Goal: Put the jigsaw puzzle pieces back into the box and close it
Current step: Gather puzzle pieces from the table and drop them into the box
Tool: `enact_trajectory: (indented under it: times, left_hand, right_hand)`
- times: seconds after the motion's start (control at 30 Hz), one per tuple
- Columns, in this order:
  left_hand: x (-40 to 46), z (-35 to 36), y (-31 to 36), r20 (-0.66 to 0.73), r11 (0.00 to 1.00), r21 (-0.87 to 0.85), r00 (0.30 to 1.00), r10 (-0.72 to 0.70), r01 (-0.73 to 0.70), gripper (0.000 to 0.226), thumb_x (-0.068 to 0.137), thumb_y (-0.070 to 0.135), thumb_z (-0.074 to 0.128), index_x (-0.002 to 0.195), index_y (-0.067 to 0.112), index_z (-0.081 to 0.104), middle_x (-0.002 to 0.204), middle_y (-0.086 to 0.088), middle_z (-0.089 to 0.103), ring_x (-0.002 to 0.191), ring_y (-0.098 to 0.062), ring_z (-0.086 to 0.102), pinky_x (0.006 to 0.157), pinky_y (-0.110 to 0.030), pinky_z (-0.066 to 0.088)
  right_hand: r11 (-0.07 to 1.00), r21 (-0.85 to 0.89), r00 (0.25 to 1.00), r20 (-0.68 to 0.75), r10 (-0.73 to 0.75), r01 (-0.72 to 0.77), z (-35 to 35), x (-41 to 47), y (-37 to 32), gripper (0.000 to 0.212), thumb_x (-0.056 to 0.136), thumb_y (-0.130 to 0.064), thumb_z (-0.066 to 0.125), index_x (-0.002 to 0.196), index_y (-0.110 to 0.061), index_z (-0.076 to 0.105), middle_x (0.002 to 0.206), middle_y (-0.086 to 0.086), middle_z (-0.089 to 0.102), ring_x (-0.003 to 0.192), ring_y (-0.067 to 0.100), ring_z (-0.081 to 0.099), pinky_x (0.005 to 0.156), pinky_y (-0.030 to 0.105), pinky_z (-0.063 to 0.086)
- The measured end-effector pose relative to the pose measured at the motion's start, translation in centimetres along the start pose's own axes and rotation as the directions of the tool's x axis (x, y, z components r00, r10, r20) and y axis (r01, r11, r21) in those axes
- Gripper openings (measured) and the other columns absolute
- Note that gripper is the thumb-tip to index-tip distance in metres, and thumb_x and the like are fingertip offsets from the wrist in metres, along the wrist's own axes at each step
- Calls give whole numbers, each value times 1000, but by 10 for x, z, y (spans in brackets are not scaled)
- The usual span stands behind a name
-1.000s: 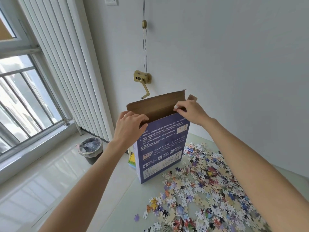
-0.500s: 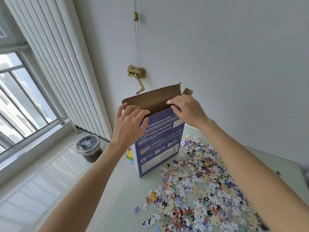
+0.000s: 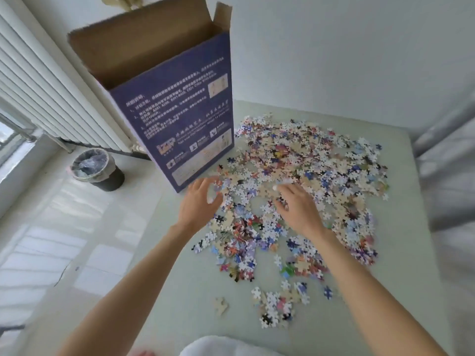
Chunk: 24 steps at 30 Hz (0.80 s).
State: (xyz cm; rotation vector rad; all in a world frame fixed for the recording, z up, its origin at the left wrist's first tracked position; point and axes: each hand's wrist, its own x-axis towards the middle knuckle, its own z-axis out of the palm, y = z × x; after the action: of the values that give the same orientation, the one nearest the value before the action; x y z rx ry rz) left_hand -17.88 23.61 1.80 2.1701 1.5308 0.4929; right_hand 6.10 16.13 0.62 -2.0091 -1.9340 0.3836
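A pale green worktop (image 3: 195,278) is seen against a white wall (image 3: 347,47). A white ribbed radiator (image 3: 46,98) is mounted at left, beside a window (image 3: 10,134). A dark waste bin (image 3: 99,169) with a plastic liner is stood on the glossy white floor (image 3: 51,240). A brass fitting (image 3: 120,1) is partly seen at the top edge.

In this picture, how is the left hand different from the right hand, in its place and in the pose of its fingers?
The left hand lies at the near left edge of the puzzle pieces, close to the bottom corner of the blue box; the right hand lies farther from the box, in the middle of the pieces. The left hand's fingers are spread and almost straight; the right hand's fingers curl down among the pieces. Both hands are palm down, low over the table.
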Motion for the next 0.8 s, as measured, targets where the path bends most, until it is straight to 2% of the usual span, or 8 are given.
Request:
enact_trajectory:
  times: [0.17, 0.27, 0.33, 0.47, 0.53, 0.6, 0.7, 0.8]
  left_hand:
    - [-20, 76, -53, 295, 955, 191, 915, -277, 228, 70, 90, 55, 46, 148, 31, 14, 157, -3, 6, 144, -25, 6, 116, -49, 10]
    - [-40, 105, -67, 316, 925, 257, 880, -355, 281, 76, 88, 63, 37, 148, 33, 0, 157, -2, -14, 143, -23, -16, 115, -50, -7]
    - [-47, 120, -61, 294, 942, 229, 905, -307, 245, 73, 90, 62, 32, 148, 33, -2, 156, -2, -18, 141, -23, -22, 114, -47, -13]
    - [-43, 143, -29, 364, 993, 101, 927, -93, 60, 65, 92, 63, 20, 148, 36, 0, 156, 5, -13, 141, -15, -21, 116, -41, -11]
    - [-43, 140, -17, 410, 998, -47, 912, -6, 28, 57, 95, 56, 23, 147, 38, 7, 157, 9, 2, 144, -11, -8, 118, -42, 4]
    - [-51, 128, -20, 338, 991, -134, 939, 61, -16, 51, 97, 49, 28, 145, 37, 20, 154, 8, 21, 144, -11, 8, 115, -41, 18]
    - [-86, 111, -52, 171, 998, -17, 983, 63, -61, 49, 96, 45, 33, 143, 29, 33, 150, 4, 33, 143, -17, 18, 115, -45, 20]
    - [-144, 109, -83, 181, 990, 137, 982, -49, 24, 60, 92, 51, 31, 146, 25, 27, 154, -2, 21, 144, -22, 8, 117, -42, 6]
  right_hand:
    - [980, -127, 956, 229, 182, -156, 45, -49, 45, 59, 91, -43, 50, 141, -16, 35, 154, 5, 20, 142, 27, 15, 115, 49, 14]
    - [966, -198, 904, 362, 227, -163, 77, -73, 50, 82, 81, -74, 32, 147, -33, 6, 155, 0, -18, 141, 33, -16, 110, 58, -7]
    - [975, -210, 904, 401, 148, -66, 98, -81, 44, 83, 72, -84, 14, 141, -44, -10, 150, -3, -31, 136, 33, -28, 107, 62, -11]
    - [959, -194, 914, 389, -118, 207, 125, -81, 23, 72, 81, -78, 21, 142, -41, 17, 156, 1, -4, 141, 32, -10, 109, 65, -5]
    - [939, -185, 907, 367, -208, 290, 135, -85, 14, 63, 85, -68, 33, 139, -37, 28, 156, 7, 6, 142, 32, -3, 111, 58, -5]
    - [939, -129, 903, 341, -260, 319, 137, -94, 4, 56, 89, -58, 38, 138, -31, 34, 155, 10, 13, 143, 30, 2, 113, 55, -2]
    - [916, -81, 880, 320, -350, 394, 143, -119, -6, 46, 92, -45, 44, 132, -23, 46, 151, 10, 27, 141, 27, 15, 114, 51, 3]
    - [854, -80, 813, 363, -455, 514, 155, -159, -6, 45, 95, -41, 39, 135, -22, 44, 152, 6, 27, 142, 22, 14, 116, 48, 2]
